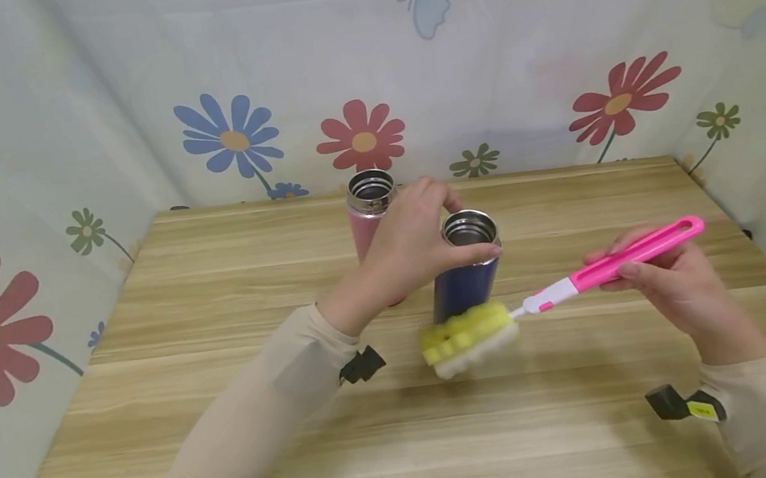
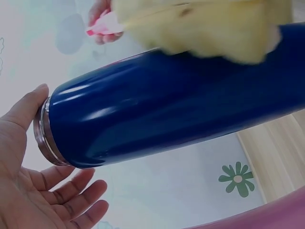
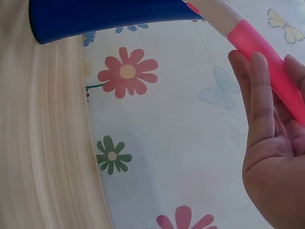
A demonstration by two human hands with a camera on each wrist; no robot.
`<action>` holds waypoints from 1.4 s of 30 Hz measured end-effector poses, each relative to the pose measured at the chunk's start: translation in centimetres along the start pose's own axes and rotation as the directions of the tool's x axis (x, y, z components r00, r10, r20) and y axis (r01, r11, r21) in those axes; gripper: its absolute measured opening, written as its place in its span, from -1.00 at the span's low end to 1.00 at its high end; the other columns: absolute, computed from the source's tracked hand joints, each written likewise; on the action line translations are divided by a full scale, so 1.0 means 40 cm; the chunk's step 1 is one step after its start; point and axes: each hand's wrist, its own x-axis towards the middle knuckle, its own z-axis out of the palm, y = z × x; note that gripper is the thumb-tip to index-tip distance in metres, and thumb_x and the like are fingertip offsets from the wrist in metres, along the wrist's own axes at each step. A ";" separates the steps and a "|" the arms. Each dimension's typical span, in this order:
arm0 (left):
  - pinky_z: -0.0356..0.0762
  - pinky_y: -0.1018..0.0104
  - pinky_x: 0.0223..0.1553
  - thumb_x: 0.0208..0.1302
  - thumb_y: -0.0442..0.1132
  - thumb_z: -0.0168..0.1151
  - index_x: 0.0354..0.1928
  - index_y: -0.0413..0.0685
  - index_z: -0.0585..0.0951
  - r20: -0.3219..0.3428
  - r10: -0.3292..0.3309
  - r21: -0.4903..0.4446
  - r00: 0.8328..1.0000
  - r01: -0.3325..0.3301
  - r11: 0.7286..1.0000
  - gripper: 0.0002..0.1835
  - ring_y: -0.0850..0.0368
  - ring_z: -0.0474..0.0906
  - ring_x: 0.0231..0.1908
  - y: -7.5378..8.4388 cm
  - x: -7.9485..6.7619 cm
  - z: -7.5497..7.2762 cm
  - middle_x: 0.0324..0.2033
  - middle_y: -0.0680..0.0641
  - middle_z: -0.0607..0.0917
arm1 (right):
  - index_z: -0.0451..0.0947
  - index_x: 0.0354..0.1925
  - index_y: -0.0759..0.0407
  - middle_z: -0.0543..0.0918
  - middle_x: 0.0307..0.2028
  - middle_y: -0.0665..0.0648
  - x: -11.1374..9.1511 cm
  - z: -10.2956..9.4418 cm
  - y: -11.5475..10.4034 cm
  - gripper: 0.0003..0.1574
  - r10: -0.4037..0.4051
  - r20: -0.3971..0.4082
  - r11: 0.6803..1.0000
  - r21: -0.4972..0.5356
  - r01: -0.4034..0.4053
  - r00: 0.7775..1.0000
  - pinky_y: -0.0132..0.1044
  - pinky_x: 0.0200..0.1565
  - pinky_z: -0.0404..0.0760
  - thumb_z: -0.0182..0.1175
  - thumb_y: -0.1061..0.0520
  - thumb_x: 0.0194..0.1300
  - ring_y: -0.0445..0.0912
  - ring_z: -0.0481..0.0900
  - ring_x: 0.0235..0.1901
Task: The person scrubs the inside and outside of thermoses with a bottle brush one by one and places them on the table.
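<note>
A dark blue insulated bottle (image 1: pixel 467 288) with a bare steel mouth stands lidless on the table. My left hand (image 1: pixel 413 238) grips it at the steel rim, thumb on the near side and fingers round the far side; in the left wrist view the lower fingers (image 2: pixel 78 191) spread loosely below the rim. My right hand (image 1: pixel 680 286) holds a sponge bottle brush by its pink handle (image 3: pixel 267 57). The brush's yellow and white sponge head (image 1: pixel 470 330) lies against the lower front of the blue bottle, overlapping its base, and looks blurred.
A pink bottle (image 1: pixel 364 229), also lidless, stands behind the left hand, partly hidden by it. The wooden table (image 1: pixel 223 283) ends at a flower-printed curtain (image 1: pixel 291 51) behind and at both sides.
</note>
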 end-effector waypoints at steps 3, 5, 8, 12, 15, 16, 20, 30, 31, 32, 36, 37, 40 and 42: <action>0.38 0.20 0.21 -0.09 0.27 0.44 -0.13 -0.07 0.52 -0.008 0.006 0.004 1.000 -0.006 1.000 -0.35 0.11 0.45 0.00 -0.002 -0.003 0.002 -0.08 -0.01 0.58 | 0.47 -0.07 0.52 0.70 -0.08 0.35 -0.005 -0.008 0.010 -0.66 0.031 -0.002 0.999 -0.029 -0.031 1.000 -0.21 -0.14 0.70 -0.12 0.62 0.27 0.10 0.70 -0.05; 0.37 0.20 0.21 -0.09 0.27 0.44 -0.13 -0.06 0.51 -0.012 0.013 0.002 1.000 -0.013 1.000 -0.35 0.11 0.45 -0.01 -0.005 -0.005 0.004 -0.08 0.00 0.58 | 0.47 -0.07 0.51 0.70 -0.08 0.35 -0.009 -0.014 0.017 -0.65 0.043 -0.003 0.998 -0.034 -0.043 0.999 -0.21 -0.15 0.70 -0.13 0.63 0.26 0.09 0.70 -0.05; 0.39 0.20 0.18 -0.08 0.27 0.44 -0.12 -0.06 0.51 -0.022 0.027 -0.009 0.999 -0.027 1.000 -0.35 0.12 0.45 -0.02 -0.009 -0.007 0.006 -0.10 0.01 0.58 | 0.46 -0.06 0.51 0.70 -0.08 0.34 -0.014 -0.021 0.025 -0.65 0.050 -0.007 0.998 -0.035 -0.051 0.999 -0.22 -0.16 0.71 -0.13 0.64 0.26 0.09 0.69 -0.04; 0.44 0.23 0.15 -0.07 0.27 0.43 -0.08 -0.04 0.51 -0.021 0.027 -0.019 0.999 -0.027 0.999 -0.35 0.12 0.45 0.02 -0.011 -0.011 0.006 -0.04 0.01 0.58 | 0.46 -0.06 0.52 0.70 -0.08 0.35 -0.019 -0.031 0.036 -0.63 0.063 -0.009 0.998 -0.030 -0.063 0.998 -0.21 -0.15 0.70 -0.15 0.64 0.26 0.09 0.69 -0.03; 0.46 0.24 0.17 -0.05 0.27 0.42 -0.05 -0.04 0.51 -0.015 0.022 -0.024 1.000 -0.023 0.999 -0.34 0.12 0.44 0.09 -0.011 -0.014 0.005 0.02 0.00 0.57 | 0.47 -0.05 0.52 0.70 -0.08 0.34 -0.022 -0.037 0.041 -0.62 0.071 -0.011 0.997 -0.026 -0.072 0.997 -0.21 -0.14 0.70 -0.16 0.65 0.27 0.09 0.69 -0.04; 0.46 0.24 0.18 -0.05 0.26 0.42 -0.04 -0.04 0.51 -0.015 0.022 -0.027 1.000 -0.022 0.999 -0.33 0.12 0.43 0.10 -0.012 -0.014 0.005 0.03 0.00 0.56 | 0.47 -0.05 0.52 0.71 -0.08 0.34 -0.024 -0.038 0.043 -0.61 0.073 -0.011 0.997 -0.025 -0.073 0.997 -0.21 -0.14 0.70 -0.17 0.65 0.27 0.09 0.69 -0.04; 0.41 0.23 0.25 -0.03 0.25 0.42 0.05 -0.03 0.51 -0.015 0.025 -0.052 1.000 -0.026 0.998 -0.31 0.11 0.40 0.19 -0.016 -0.017 0.005 0.09 0.00 0.55 | 0.47 -0.04 0.51 0.71 -0.08 0.32 -0.029 -0.042 0.047 -0.61 0.077 -0.010 0.996 -0.037 -0.077 0.997 -0.23 -0.14 0.70 -0.18 0.64 0.28 0.06 0.71 -0.06; 0.44 0.21 0.24 -0.06 0.09 0.51 0.19 -0.12 0.46 -0.047 0.019 -0.188 0.999 -0.027 0.982 -0.21 0.08 0.45 0.16 -0.040 -0.052 0.012 0.14 -0.06 0.55 | 0.53 -0.05 0.30 0.74 -0.09 0.16 -0.039 -0.051 0.053 -0.57 0.139 -0.039 0.981 -0.130 -0.143 0.990 -0.30 -0.15 0.70 -0.14 0.58 0.32 -0.07 0.71 -0.06; 0.45 0.20 0.23 -0.07 0.07 0.51 0.18 -0.13 0.47 -0.053 0.018 -0.204 0.998 -0.028 0.979 -0.22 0.08 0.45 0.15 -0.044 -0.056 0.014 0.13 -0.06 0.55 | 0.53 -0.05 0.28 0.75 -0.09 0.14 -0.039 -0.053 0.052 -0.57 0.147 -0.046 0.978 -0.144 -0.152 0.988 -0.30 -0.16 0.70 -0.14 0.58 0.32 -0.08 0.71 -0.06; 0.46 0.20 0.22 -0.07 0.06 0.52 0.18 -0.13 0.46 -0.058 0.015 -0.218 0.998 -0.028 0.976 -0.22 0.08 0.46 0.14 -0.047 -0.061 0.017 0.12 -0.07 0.55 | 0.54 -0.06 0.27 0.75 -0.10 0.12 -0.040 -0.054 0.051 -0.56 0.153 -0.051 0.975 -0.157 -0.159 0.987 -0.31 -0.16 0.70 -0.14 0.58 0.32 -0.09 0.72 -0.07; 0.50 0.17 0.17 -0.09 0.02 0.54 0.17 -0.16 0.46 -0.091 0.013 -0.268 0.996 -0.037 0.963 -0.22 0.07 0.50 0.10 -0.060 -0.079 0.029 0.09 -0.10 0.58 | 0.55 -0.08 0.25 0.76 -0.12 0.10 -0.039 -0.058 0.042 -0.53 0.162 -0.064 0.968 -0.185 -0.171 0.985 -0.29 -0.18 0.70 -0.16 0.60 0.30 -0.10 0.73 -0.10; 0.51 0.16 0.16 -0.10 0.01 0.55 0.16 -0.18 0.46 -0.098 0.013 -0.277 0.995 -0.040 0.960 -0.22 0.06 0.51 0.08 -0.064 -0.084 0.034 0.08 -0.11 0.58 | 0.55 -0.09 0.25 0.76 -0.12 0.10 -0.039 -0.058 0.039 -0.53 0.163 -0.067 0.965 -0.195 -0.173 0.984 -0.29 -0.19 0.71 -0.16 0.61 0.30 -0.11 0.73 -0.10; 0.55 0.12 0.10 -0.11 -0.04 0.56 0.15 -0.23 0.45 -0.122 0.010 -0.307 0.993 -0.047 0.950 -0.21 0.02 0.54 0.05 -0.077 -0.100 0.055 0.04 -0.16 0.60 | 0.55 -0.10 0.27 0.76 -0.13 0.10 -0.036 -0.054 0.023 -0.54 0.151 -0.071 0.960 -0.226 -0.163 0.986 -0.26 -0.23 0.71 -0.14 0.61 0.29 -0.10 0.74 -0.12; 0.58 0.11 0.05 -0.11 -0.06 0.56 0.15 -0.25 0.44 -0.136 -0.005 -0.327 0.991 -0.040 0.944 -0.21 0.01 0.55 0.02 -0.086 -0.111 0.072 0.02 -0.17 0.60 | 0.55 -0.10 0.27 0.76 -0.14 0.09 -0.034 -0.050 0.011 -0.56 0.144 -0.078 0.952 -0.260 -0.159 0.987 -0.25 -0.27 0.71 -0.12 0.61 0.28 -0.10 0.74 -0.16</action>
